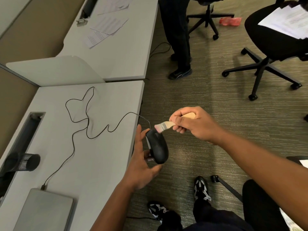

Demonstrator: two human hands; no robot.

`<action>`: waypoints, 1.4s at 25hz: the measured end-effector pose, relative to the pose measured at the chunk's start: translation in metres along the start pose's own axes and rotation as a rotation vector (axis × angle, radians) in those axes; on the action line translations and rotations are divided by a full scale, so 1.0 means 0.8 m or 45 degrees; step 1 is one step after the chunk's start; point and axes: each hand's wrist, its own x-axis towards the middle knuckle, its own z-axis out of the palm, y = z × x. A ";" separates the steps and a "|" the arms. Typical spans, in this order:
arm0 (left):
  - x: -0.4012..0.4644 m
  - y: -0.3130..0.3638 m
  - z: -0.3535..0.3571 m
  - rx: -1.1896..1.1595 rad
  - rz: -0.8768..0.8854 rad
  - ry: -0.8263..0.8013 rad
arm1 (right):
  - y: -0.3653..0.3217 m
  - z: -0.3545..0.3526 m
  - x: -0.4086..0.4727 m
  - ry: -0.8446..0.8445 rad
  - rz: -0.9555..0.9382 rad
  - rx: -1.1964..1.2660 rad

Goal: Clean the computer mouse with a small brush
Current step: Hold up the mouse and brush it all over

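A: Fingers (179,121) of the right hand (193,124) curl round the brush (164,125) handle; bristles touch the mouse (158,145) near its wheel.

B: And the left hand (141,162)?

A: Fingers half spread, cradling the mouse from beneath, held out past the table (103,147) edge, above the floor.

B: Risk?

A: Likely a hard stroke tipping it from that loose hold; the cord (80,124) could then snag and tug the laptop (45,212).

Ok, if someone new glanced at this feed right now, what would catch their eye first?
Probably the black mouse held up off the desk edge in the left hand, with the right hand gripping a small wooden brush whose bristles meet its front end. Next, the mouse cable looping across the grey desk to the laptop.
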 end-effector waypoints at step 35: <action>0.005 0.000 -0.001 0.024 -0.088 -0.058 | 0.002 -0.015 0.013 -0.201 -0.102 -0.206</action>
